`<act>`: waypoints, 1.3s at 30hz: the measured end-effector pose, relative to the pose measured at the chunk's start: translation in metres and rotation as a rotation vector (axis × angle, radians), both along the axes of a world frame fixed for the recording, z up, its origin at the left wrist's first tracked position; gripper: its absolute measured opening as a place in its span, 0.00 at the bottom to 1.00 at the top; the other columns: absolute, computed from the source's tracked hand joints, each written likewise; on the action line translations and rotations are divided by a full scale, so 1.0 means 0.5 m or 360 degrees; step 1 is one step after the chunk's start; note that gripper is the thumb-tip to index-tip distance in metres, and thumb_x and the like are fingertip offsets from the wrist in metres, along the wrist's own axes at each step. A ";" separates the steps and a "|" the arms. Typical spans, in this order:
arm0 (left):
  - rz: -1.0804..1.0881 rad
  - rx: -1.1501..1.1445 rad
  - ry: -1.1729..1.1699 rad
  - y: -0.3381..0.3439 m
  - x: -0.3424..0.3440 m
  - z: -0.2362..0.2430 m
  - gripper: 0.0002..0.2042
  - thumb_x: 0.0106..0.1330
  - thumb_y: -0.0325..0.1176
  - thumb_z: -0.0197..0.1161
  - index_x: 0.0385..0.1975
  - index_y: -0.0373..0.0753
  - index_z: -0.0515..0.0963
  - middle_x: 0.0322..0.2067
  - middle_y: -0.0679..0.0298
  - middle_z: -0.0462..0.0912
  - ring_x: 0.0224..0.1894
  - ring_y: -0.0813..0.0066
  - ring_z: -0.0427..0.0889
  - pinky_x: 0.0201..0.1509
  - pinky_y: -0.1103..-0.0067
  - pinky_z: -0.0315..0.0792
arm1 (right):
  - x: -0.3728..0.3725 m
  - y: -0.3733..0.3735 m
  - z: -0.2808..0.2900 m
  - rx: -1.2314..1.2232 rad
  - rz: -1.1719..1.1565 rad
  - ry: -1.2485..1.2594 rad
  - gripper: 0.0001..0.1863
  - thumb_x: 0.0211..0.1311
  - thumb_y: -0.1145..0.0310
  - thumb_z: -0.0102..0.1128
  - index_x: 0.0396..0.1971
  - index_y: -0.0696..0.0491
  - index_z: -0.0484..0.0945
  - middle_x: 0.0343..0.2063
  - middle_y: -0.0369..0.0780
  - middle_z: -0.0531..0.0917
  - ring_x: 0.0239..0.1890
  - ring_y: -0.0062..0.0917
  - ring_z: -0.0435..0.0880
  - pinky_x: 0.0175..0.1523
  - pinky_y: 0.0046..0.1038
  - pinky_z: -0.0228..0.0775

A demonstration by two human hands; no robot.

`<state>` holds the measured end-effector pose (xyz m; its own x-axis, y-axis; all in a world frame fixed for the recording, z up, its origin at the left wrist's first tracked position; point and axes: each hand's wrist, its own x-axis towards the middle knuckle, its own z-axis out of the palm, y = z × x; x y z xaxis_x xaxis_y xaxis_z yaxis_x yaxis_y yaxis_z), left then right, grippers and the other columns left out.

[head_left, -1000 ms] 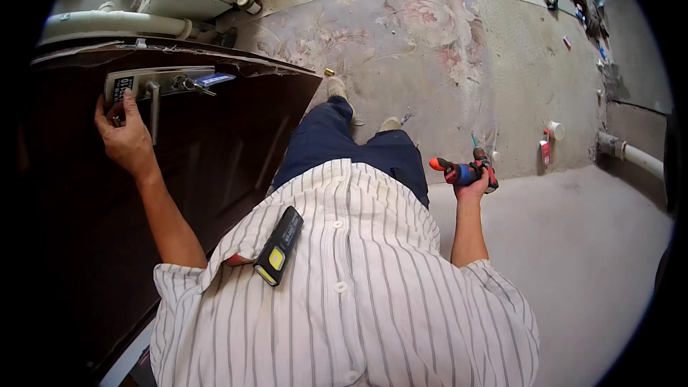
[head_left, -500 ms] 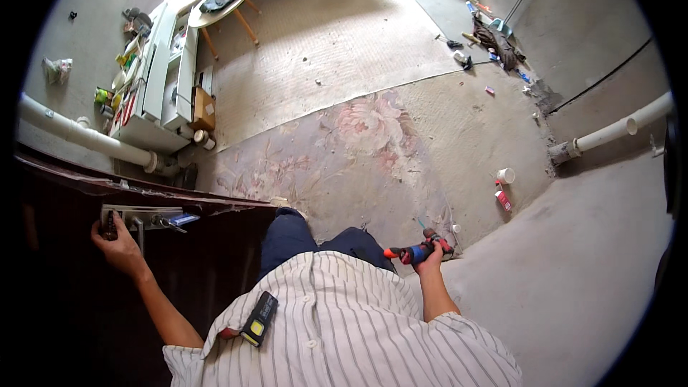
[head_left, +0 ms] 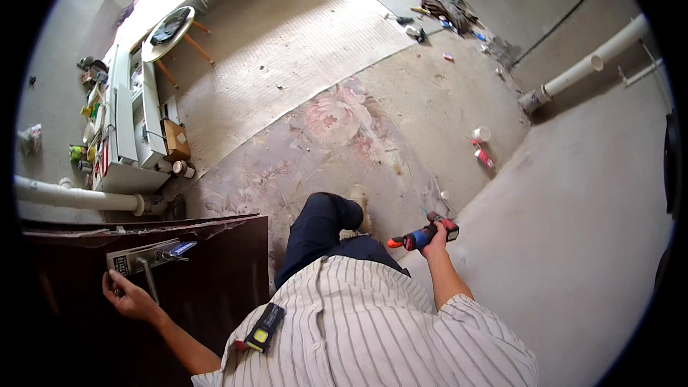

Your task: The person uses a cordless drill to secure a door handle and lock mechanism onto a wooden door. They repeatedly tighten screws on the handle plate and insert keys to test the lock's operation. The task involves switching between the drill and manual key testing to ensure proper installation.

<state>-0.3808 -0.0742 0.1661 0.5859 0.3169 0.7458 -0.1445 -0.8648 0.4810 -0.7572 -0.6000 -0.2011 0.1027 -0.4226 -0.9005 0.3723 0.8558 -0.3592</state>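
Observation:
My right hand [head_left: 434, 241] is closed round the grip of a cordless drill [head_left: 423, 235], red, black and blue, with an orange part at its left end. A thin teal bit [head_left: 424, 211] sticks out on its far side. To the left, my left hand [head_left: 133, 301] is at a dark brown door [head_left: 222, 254], its fingers curled together just below the left end of a metal lock plate [head_left: 132, 261]. Whatever those fingers hold is hidden. On the plate are a lever handle [head_left: 150, 281] and keys with a blue tag [head_left: 183, 249].
A clip-on work light [head_left: 264, 328] hangs on my striped shirt. Ahead lies a dusty floral floor covering [head_left: 287, 150]. White cabinets [head_left: 136, 175] and a round stool [head_left: 159, 46] stand left. At right are a wall, a white pipe [head_left: 602, 57], a cup [head_left: 481, 134] and a red bottle [head_left: 484, 158].
The view has turned, and a shoe now shows ahead of my bent leg. My left hand has slid from the lock plate's end to just below it. The drill stays in my right hand.

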 end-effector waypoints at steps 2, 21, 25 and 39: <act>-0.0139 -0.0175 -0.0190 -0.036 0.008 -0.010 0.11 0.69 0.33 0.60 0.44 0.33 0.78 0.37 0.64 0.81 0.35 0.77 0.75 0.41 0.81 0.71 | -0.010 0.011 0.022 -0.0066 -0.0029 -0.0045 0.08 0.54 0.61 0.58 0.28 0.48 0.71 0.20 0.35 0.74 0.22 0.27 0.75 0.32 0.30 0.72; -0.1302 -0.1250 0.1905 -0.389 0.170 -0.301 0.15 0.63 0.27 0.53 0.50 0.35 0.73 0.25 0.71 0.70 0.22 0.85 0.65 0.24 0.85 0.60 | -0.131 0.314 0.083 0.0010 -0.0633 0.0284 0.09 0.54 0.59 0.58 0.29 0.47 0.73 0.22 0.34 0.74 0.24 0.28 0.75 0.34 0.33 0.73; -0.1258 -0.1832 0.2704 -0.419 0.168 -0.441 0.14 0.60 0.25 0.51 0.46 0.34 0.71 0.27 0.65 0.74 0.20 0.79 0.69 0.20 0.83 0.61 | -0.116 0.375 0.134 -0.0033 -0.0540 0.0268 0.09 0.53 0.60 0.61 0.29 0.47 0.73 0.22 0.34 0.75 0.24 0.27 0.75 0.33 0.32 0.73; -0.1463 -0.1255 0.3035 -0.365 0.022 -0.678 0.12 0.67 0.32 0.46 0.47 0.40 0.72 0.17 0.73 0.61 0.14 0.83 0.57 0.15 0.83 0.52 | -0.200 0.673 0.352 -0.0319 0.1769 0.1698 0.31 0.41 0.57 0.64 0.46 0.62 0.74 0.39 0.52 0.83 0.44 0.44 0.82 0.48 0.38 0.72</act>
<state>-0.3695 -0.2566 -0.1730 0.3511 -0.5161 -0.7813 0.6331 -0.4840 0.6041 -0.8574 -0.2637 -0.0252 -0.1937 -0.6896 -0.6978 -0.8883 0.4252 -0.1736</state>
